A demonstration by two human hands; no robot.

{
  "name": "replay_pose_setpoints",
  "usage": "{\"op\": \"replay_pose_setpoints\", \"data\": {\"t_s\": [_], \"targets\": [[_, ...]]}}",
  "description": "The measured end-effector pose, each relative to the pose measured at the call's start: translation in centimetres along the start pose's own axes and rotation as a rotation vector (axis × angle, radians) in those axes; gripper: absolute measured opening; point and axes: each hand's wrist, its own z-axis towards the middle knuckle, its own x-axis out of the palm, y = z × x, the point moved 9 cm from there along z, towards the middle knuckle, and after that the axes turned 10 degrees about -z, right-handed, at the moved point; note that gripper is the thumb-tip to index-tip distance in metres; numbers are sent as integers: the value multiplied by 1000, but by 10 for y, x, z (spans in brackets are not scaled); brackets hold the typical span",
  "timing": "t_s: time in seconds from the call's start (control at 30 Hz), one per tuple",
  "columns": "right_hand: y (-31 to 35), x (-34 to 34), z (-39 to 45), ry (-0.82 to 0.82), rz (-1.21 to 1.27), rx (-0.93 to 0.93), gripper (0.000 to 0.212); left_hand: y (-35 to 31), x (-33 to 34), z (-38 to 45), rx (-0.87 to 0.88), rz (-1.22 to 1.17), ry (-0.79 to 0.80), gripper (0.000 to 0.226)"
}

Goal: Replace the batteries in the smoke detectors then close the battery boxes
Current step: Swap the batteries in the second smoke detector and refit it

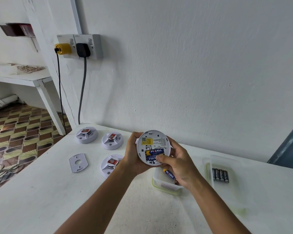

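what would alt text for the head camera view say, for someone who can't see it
A person's left hand holds a round white smoke detector back-up above a white table, while the right hand thumbs a blue and yellow battery in its open compartment. Three more detectors and two clear tubs of batteries lie on the table.

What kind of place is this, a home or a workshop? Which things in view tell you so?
Probably a room in a home, used as a makeshift workbench. A plain white table stands against a painted wall with double wall sockets, and the patterned tile floor looks domestic. No workshop tools show.
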Motion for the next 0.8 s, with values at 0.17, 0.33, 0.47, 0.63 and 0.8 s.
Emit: {"op": "replay_pose_setpoints", "data": {"t_s": [0.17, 0.33, 0.47, 0.63, 0.8], "targets": [[-1, -10, -6, -45, 29, 2, 34, 11, 9, 0, -4, -18, -9, 54], [-5, -26, -13, -92, 29, 4, 34, 25, 13, 1, -12, -34, -27, 56], [-9, -35, -19, -81, 18, 10, 35, 36, 18, 0, -10, -15, -27, 57], [-16, -38, -22, -65, 0, 20, 36, 42, 14, -1, 7, -15, -43, 56], [-14, -30, -21, -69, 21, 46, 31, 38, 5, -2, 14, -34, -68, 55]]}}
